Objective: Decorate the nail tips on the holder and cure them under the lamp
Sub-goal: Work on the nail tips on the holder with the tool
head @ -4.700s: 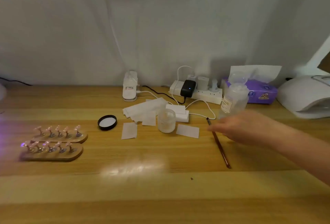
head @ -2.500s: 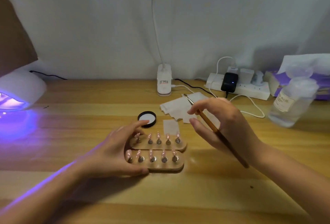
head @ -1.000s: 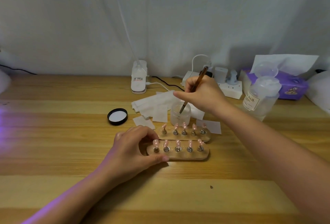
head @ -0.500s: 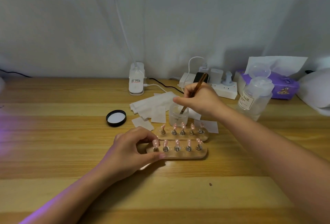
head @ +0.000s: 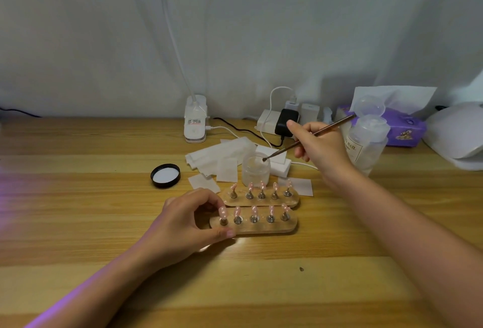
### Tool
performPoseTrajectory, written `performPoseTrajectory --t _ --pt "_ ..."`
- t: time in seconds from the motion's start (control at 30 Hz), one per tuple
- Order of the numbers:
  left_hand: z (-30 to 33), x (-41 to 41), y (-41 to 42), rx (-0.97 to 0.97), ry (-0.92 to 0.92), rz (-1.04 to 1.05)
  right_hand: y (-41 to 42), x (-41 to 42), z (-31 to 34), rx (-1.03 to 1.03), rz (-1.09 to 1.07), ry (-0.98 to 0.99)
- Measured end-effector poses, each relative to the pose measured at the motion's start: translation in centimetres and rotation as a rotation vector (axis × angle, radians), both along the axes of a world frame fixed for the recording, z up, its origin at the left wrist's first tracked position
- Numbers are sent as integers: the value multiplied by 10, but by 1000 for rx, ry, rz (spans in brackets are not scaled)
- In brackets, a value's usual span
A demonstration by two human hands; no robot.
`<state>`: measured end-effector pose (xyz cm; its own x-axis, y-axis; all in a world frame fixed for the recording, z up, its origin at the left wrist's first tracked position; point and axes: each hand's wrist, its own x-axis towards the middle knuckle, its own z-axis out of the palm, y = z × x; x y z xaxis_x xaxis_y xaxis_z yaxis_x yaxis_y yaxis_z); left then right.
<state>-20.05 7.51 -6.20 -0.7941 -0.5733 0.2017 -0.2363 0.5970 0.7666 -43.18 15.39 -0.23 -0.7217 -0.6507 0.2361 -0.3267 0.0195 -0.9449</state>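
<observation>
At frame centre, the near holder [head: 261,227] is pinched at its left end by the left hand [head: 183,223]. Right of centre, the brush [head: 308,137] is gripped by the right hand [head: 317,144], its tip over the jar [head: 255,173]. The nail tips [head: 254,211] appear light and easily dislodged; only the holder's wooden edges should be grasped.

Jar [head: 255,170] behind two holders [head: 254,225]; lid [head: 165,175] left of jar; bottle [head: 367,142] right.

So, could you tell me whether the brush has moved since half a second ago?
Yes. The brush tip has lifted out of the frosted jar to its rim, and the handle now leans right.
</observation>
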Motion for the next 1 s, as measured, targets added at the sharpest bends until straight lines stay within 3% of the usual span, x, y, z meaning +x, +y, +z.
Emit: performPoseTrajectory --t 0.23,0.67,1.0 --pt "3 0 2 6 -5 3 10 -2 -2 -21 72 -16" --pt "7 -2 6 18 -15 4 16 -12 -4 -50 -72 -130" --pt "8 -2 7 26 -3 -2 10 -6 -13 -33 -27 -173"
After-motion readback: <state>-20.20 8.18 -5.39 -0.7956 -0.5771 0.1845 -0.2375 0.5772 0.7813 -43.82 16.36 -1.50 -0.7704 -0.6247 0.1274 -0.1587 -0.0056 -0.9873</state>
